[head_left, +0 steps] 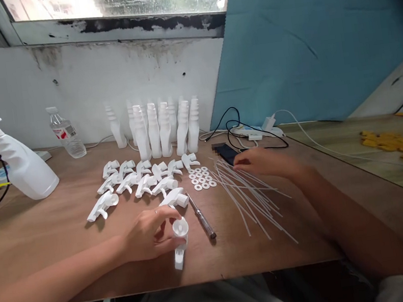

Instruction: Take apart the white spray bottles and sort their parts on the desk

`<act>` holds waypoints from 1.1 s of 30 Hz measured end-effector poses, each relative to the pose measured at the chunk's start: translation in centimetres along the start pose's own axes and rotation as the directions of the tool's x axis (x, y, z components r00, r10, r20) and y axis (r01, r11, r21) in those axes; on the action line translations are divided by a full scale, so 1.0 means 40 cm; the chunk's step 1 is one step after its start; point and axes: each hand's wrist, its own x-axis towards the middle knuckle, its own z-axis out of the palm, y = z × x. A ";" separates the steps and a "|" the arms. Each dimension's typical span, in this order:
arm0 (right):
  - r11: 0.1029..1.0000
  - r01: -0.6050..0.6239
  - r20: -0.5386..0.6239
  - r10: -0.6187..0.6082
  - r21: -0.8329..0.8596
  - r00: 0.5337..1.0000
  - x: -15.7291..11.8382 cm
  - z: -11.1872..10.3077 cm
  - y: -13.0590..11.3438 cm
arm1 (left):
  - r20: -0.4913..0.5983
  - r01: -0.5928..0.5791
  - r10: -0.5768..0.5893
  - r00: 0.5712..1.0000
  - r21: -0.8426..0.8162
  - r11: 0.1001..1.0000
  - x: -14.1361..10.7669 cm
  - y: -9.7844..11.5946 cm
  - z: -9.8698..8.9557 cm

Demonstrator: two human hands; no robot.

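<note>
My left hand (151, 233), near the table's front edge, has thumb and fingers closed on a white spray trigger head (180, 229), its round socket facing up. My right hand (253, 161) is at the far ends of a loose bundle of thin white tubes (247, 199), beside a dark phone (227, 153). Its fingers are bent together; whatever is between them is hidden. Several more trigger heads (146, 184) lie in rows beyond my left hand. To their right, small white ring washers (202, 178) are grouped flat. A screwdriver (203, 217) with a clear handle lies between my hands.
White bottles (165, 128) stand along the wall. At left are an assembled spray bottle (27, 164) and a water bottle (66, 135). Black and white cables (235, 126) run to a power strip (258, 131) at the back. Yellow pieces (401, 144) lie far right.
</note>
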 end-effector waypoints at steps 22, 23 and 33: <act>0.928 -0.373 0.567 0.314 -0.012 0.762 -0.013 0.017 0.083 | 0.166 0.138 -0.128 0.978 -0.052 0.989 0.008 0.004 -0.008; 0.928 -0.372 0.571 0.310 -0.008 0.760 -0.013 0.019 0.083 | 0.167 0.128 -0.117 0.979 -0.061 0.990 0.010 0.003 -0.008; 0.924 -0.382 0.585 0.302 0.014 0.752 -0.016 0.017 0.072 | 0.152 0.104 -0.090 0.984 -0.089 0.991 0.011 0.002 -0.008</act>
